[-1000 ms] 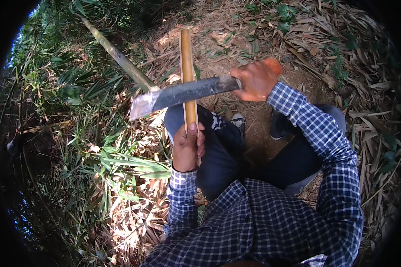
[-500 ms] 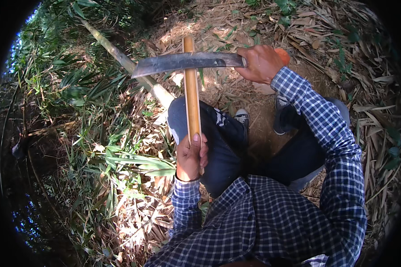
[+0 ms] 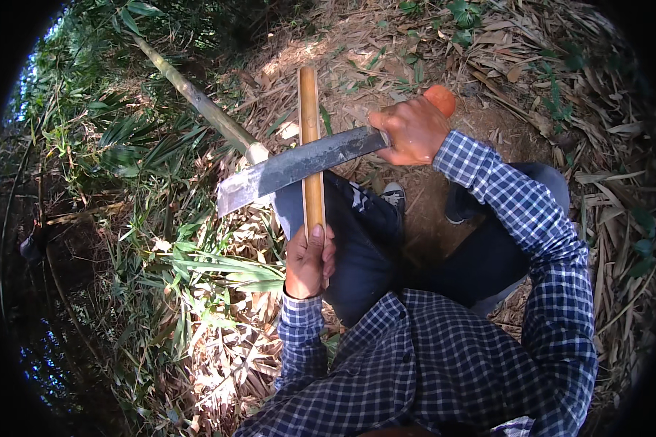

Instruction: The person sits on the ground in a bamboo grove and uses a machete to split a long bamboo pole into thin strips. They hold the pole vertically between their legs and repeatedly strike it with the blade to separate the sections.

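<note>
1 bamboo strip [image 3: 310, 109] already split, scraping seemingly unfinished; left hand [image 3: 307, 261] pinching it low, right hand [image 3: 413, 131] gripping machete [image 3: 299, 167].

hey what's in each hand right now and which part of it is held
Left hand: the split bamboo strip, near its lower end in the picture. Right hand: the machete, by its orange handle.

Left hand [image 3: 310, 258] is gripping beside the left thigh [image 3: 353, 269], thumb [image 3: 315, 239] lying uppermost and pointing forward. Right hand [image 3: 414, 132] is gripping farther forward, its back facing up; right forearm [image 3: 514, 193] is slanting inward from a bent elbow [image 3: 565, 251].
</note>
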Motion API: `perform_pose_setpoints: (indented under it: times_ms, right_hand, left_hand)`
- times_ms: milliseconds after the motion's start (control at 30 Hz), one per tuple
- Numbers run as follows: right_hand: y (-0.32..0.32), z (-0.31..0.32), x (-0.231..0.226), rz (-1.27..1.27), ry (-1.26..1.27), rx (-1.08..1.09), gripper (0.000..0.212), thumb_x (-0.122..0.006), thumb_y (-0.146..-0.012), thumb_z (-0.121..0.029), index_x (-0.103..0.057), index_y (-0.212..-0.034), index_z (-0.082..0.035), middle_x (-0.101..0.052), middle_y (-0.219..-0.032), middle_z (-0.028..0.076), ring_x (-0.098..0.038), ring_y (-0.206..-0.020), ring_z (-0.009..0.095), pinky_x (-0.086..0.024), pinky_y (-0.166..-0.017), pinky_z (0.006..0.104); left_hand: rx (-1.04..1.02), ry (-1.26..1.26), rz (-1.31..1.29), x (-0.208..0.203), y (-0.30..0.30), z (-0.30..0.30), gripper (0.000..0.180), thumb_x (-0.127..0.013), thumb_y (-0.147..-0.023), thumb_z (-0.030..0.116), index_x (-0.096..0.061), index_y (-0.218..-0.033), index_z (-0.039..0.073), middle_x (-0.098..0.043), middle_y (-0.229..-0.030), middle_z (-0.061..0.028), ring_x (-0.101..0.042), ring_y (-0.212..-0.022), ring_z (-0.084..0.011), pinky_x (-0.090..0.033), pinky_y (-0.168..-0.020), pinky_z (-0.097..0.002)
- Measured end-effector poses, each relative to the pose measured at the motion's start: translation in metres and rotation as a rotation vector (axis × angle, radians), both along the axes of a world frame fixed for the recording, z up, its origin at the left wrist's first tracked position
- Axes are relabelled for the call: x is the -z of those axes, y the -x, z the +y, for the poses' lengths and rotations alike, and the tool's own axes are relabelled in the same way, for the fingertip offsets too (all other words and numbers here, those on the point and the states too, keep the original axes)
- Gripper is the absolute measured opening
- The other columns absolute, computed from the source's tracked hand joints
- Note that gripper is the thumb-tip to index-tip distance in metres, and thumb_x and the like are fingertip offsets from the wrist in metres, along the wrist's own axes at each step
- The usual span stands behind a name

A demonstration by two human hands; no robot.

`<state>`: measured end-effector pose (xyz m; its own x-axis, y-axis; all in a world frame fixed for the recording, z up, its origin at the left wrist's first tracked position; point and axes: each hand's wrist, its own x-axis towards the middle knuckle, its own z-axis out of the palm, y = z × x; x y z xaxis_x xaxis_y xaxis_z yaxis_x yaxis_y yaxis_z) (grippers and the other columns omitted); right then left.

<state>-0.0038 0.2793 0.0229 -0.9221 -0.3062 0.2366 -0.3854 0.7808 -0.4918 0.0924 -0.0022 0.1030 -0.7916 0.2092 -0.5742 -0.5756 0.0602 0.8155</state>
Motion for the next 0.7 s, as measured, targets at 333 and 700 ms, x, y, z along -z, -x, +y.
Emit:
perform_pose_setpoints:
  times_ms: [333,700]
  right_hand:
    - [-0.011,-0.011,-0.016,0.016,0.092,0.008,0.025,-0.071,-0.073,-0.029,-0.065,-0.081,-0.005,-0.057,-0.052,0.011,-0.061,-0.049,0.030,-0.050,-0.049,0.0453]
    - [-0.010,-0.013,-0.014,-0.080,0.016,-0.045,0.026,-0.073,-0.069,-0.025,-0.061,-0.083,-0.006,-0.059,-0.057,0.012,-0.062,-0.053,0.032,-0.050,-0.053,0.0453]
  left_hand:
    - [-0.012,0.053,0.123,0.007,0.015,0.004,0.027,-0.043,-0.105,0.028,-0.053,-0.101,0.003,-0.042,-0.062,0.0021,-0.034,-0.042,-0.0051,-0.028,-0.038,-0.0196]
    - [0.002,0.048,0.092,0.007,0.002,0.011,0.027,-0.042,-0.105,0.028,-0.053,-0.100,0.003,-0.042,-0.061,0.0020,-0.034,-0.041,-0.0047,-0.028,-0.038,-0.0203]
